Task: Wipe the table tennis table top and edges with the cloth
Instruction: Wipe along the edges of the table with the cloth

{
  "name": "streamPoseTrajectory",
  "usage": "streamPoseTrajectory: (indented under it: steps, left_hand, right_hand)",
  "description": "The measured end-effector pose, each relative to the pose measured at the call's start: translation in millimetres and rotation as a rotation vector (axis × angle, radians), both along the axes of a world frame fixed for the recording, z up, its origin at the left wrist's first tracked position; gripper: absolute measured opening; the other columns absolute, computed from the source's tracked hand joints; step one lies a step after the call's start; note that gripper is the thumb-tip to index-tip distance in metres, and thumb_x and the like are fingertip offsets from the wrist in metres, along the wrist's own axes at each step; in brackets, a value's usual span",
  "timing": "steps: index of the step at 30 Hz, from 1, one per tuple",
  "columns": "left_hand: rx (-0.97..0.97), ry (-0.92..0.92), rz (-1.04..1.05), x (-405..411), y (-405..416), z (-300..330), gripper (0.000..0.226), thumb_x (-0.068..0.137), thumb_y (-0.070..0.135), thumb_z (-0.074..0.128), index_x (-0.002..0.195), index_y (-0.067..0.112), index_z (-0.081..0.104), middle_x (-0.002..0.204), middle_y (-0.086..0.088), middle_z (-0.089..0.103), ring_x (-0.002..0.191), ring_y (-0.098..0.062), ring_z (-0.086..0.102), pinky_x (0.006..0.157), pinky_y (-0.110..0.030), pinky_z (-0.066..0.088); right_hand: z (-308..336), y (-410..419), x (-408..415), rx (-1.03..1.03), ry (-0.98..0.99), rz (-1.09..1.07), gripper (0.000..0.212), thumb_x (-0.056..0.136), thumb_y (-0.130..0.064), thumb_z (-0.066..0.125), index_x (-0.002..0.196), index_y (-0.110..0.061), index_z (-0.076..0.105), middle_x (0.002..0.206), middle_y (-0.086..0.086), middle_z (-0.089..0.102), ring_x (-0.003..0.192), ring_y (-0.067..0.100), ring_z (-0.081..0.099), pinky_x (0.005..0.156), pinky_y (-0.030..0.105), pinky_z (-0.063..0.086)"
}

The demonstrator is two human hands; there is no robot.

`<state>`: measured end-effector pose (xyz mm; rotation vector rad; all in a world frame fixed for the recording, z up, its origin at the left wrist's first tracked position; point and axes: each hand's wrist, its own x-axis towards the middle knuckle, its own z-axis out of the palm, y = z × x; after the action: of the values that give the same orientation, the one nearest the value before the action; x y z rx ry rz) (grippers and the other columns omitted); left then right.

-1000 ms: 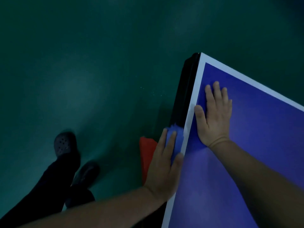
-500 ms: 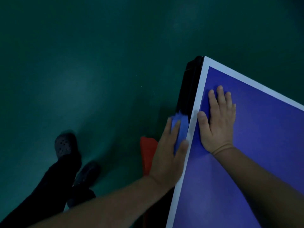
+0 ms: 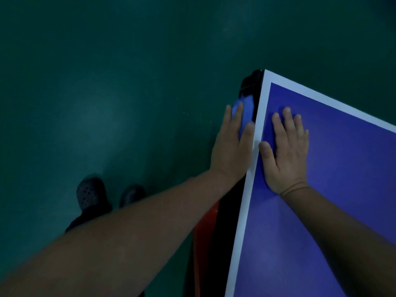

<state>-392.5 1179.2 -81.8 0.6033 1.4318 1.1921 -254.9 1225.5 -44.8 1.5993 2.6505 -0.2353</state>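
Left hand [image 3: 232, 146]: fingers straight and together, pressing a blue cloth [image 3: 246, 112] flat against the dark side edge of the table tennis bench [image 3: 342, 189], just short of its far corner. Right hand [image 3: 286, 151]: fingers straight and lightly spread, palm flat on the blue top just inside the white border line. Also present: green floor [image 3: 107, 82], two dark perforated shoes [image 3: 91, 192], red panel [image 3: 204, 243] under the bench.

left grip [image 3: 232, 146]: fingers straight, arm extended | right grip [image 3: 286, 155]: flat, palm down, fingers spread
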Motion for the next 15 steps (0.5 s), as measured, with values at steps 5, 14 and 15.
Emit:
streamPoseTrajectory:
  steps: [5,14,15]
  left_hand:
    - [-0.046,-0.109,-0.075,32,-109,11,0.052,0.105,0.050,0.034,0.147,0.056,0.004,0.165,0.028,-0.003,0.147,0.014,-0.002,0.122,-0.020,0.007]
    - [-0.077,0.011,-0.070,-1,5,1,0.056,0.108,0.037,0.033,0.161,0.030,0.013,0.170,0.007,0.003,0.139,0.018,-0.004,0.099,0.008,-0.003]
    - [-0.053,0.035,-0.070,-9,22,-2,0.058,0.107,0.038,0.031,0.161,0.028,0.014,0.170,0.005,0.004,0.142,0.014,-0.003,0.098,0.008,-0.004]
  right_hand:
    - [1,-1,-1,-0.004,0.001,0.001,0.066,0.103,-0.052,0.029,0.159,-0.018,0.025,0.168,0.002,0.012,0.156,0.030,0.005,0.123,0.057,0.006]
    - [6,7,-2,-0.025,-0.003,-0.012,0.066,0.101,-0.054,0.035,0.155,-0.016,0.035,0.164,0.008,0.025,0.151,0.036,0.020,0.121,0.055,0.014]
    - [9,17,-4,-0.019,-0.011,0.005,0.067,0.101,-0.054,0.035,0.153,-0.014,0.038,0.162,0.011,0.030,0.148,0.038,0.026,0.119,0.053,0.018]
